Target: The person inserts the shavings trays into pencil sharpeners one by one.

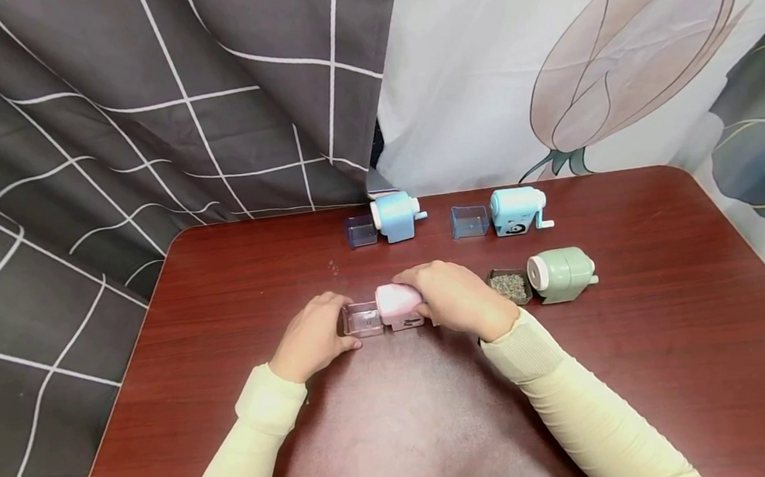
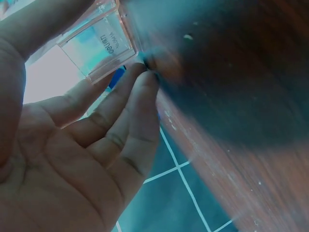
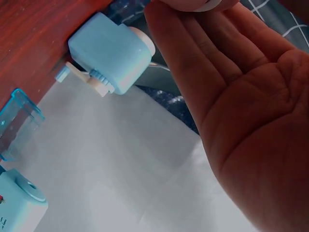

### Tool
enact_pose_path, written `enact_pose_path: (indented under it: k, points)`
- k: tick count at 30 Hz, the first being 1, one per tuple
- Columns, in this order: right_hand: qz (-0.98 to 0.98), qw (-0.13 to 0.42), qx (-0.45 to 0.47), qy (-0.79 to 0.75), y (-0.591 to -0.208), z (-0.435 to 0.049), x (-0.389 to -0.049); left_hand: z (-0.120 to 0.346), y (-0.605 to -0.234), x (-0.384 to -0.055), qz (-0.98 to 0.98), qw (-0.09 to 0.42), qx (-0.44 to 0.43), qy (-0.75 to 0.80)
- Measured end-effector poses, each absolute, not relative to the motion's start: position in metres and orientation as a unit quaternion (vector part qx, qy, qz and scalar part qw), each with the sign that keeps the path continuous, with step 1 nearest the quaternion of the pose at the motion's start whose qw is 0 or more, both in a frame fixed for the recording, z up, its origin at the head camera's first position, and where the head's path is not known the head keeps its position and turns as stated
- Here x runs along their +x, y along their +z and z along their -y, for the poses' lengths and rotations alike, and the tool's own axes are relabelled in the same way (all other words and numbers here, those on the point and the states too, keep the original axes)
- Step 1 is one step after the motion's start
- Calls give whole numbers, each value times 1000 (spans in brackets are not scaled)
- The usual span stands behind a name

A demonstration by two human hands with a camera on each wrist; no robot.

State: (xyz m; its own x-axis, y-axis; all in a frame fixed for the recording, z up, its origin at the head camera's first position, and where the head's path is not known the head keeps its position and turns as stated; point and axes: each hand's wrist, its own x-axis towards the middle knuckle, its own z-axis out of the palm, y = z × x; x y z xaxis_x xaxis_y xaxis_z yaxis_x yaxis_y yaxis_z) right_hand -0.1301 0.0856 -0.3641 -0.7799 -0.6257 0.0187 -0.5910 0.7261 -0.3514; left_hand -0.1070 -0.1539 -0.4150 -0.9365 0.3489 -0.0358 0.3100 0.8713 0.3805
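1. Pink sharpener on the tabletop, nearer far edge; long axis parallel to it, clear drawer toward left edge.
2. Right hand grips its right end.
3. Left hand half-open around drawer; can't tell if gripping.

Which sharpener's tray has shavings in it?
The green pencil sharpener, rightmost of four: the tray beside it holds shavings. None show beside the pink sharpener, blue sharpener or light-blue sharpener.

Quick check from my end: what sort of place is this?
Probably a curtained-off indoor work spot; home or workshop, I can't tell. Behind a dark red table hang a grey grid-patterned curtain and a white flower-print curtain; the right hand grips a pink pencil sharpener.
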Motion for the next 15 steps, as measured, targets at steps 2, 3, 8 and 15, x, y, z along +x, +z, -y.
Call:
enact_pose_path:
  k: [2, 3, 8, 15]
  points:
    - [-927, 50, -329, -172, -364, -86, -130, 154, -415, -107, -966, 47, 173, 185]
    - [-927, 50, -329, -173, -363, -86, -130, 155, -414, -107, -966, 46, 174, 185]
    - [-927, 50, -327, -178, -364, -86, -130, 155, -414, -107, -967, 41, 177, 181]
    - [-926, 44, -330, -179, -364, -87, -129, 154, -416, -107, -964, 31, 179, 193]
